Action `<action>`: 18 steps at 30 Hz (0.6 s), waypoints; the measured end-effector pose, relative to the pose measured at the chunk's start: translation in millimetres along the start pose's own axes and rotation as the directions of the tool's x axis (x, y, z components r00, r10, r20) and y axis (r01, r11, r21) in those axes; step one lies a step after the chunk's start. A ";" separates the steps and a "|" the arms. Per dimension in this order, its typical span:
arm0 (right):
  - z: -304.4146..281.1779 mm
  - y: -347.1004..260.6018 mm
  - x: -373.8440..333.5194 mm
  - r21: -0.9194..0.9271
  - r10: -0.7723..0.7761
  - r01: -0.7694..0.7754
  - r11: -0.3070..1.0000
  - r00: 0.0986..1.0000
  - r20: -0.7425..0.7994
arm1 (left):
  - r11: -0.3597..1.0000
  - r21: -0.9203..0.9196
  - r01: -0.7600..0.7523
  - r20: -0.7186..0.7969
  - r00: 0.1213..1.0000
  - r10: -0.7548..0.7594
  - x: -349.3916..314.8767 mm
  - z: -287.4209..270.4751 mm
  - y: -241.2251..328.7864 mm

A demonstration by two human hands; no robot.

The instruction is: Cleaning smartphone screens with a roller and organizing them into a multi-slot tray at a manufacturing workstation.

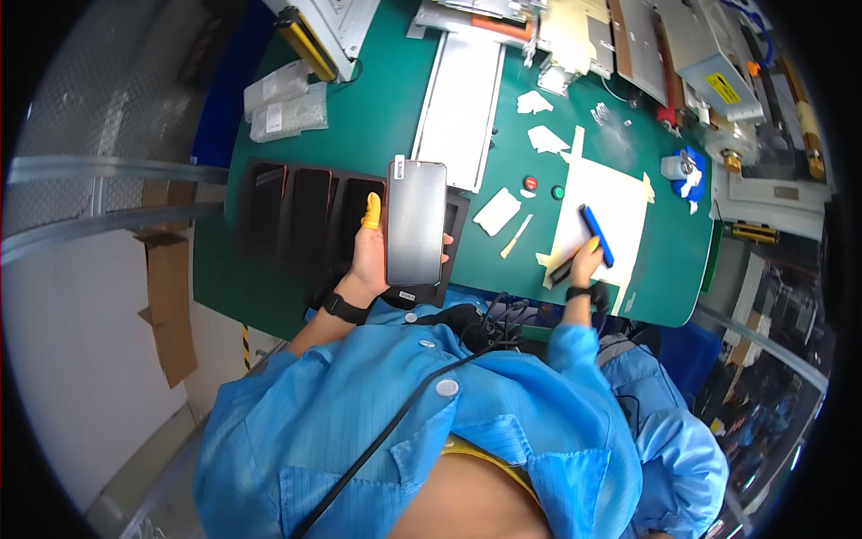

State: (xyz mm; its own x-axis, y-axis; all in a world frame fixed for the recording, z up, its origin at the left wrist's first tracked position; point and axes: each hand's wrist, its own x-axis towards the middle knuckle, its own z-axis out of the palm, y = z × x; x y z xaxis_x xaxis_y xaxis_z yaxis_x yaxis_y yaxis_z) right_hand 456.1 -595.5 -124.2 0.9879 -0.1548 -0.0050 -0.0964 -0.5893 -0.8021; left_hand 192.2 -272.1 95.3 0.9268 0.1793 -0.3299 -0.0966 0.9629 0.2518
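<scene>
A smartphone (pixel 417 225) with a grey screen and a small white label at its top corner stands upright in my left hand (pixel 367 258), gripped along its sides. A yellow finger cot covers my left thumb. My right hand (pixel 585 262), slightly blurred, closes at a blue marker pen (pixel 597 235) above a white sheet (pixel 603 202) taped to the table. One of its fingertips has a yellow cot and meets the pen's side. Beside that hand a short black object (pixel 561 271) shows, partly covered. More dark phones (pixel 312 208) lie in a black tray (pixel 250 238) left of my left hand.
A white rail (pixel 458 103) runs across the green table (pixel 377 99). Red (pixel 531 182) and green (pixel 558 192) buttons sit near a white pad (pixel 496 212) and a small knife-like tool (pixel 516 236). Bubble-wrap bags (pixel 287 103) lie far left; a small bottle (pixel 678 166) stands right.
</scene>
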 end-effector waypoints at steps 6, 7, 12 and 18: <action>-11.5 -77.6 -87.4 0.093 0.313 -0.330 0.939 0.936 0.161 | 0.998 0.057 -0.036 -0.031 0.999 0.038 -1.7 3.1 -4.7; -13.9 -66.1 -61.1 0.055 0.273 -0.286 0.957 0.947 0.169 | 1.000 0.030 -0.008 -0.001 1.000 0.008 -0.9 7.3 -5.6; -1.8 -56.5 10.1 0.203 0.339 -0.356 0.912 0.934 0.113 | 0.631 0.775 -0.026 -0.211 0.931 0.297 3.6 -37.1 -25.7; 20.2 -71.0 -78.6 0.238 0.404 -0.414 0.878 0.910 0.095 | -0.276 0.933 0.231 -0.129 0.930 0.343 -11.0 -68.3 -64.5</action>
State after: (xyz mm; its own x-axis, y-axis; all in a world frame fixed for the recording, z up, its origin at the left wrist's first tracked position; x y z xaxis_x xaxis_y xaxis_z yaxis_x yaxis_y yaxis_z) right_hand 387.7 -525.5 -78.9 0.8716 -0.3036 -0.3850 -0.4653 -0.2647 -0.8447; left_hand 163.4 -322.4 20.5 0.7821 0.5236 -0.3379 0.5797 -0.4122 0.7029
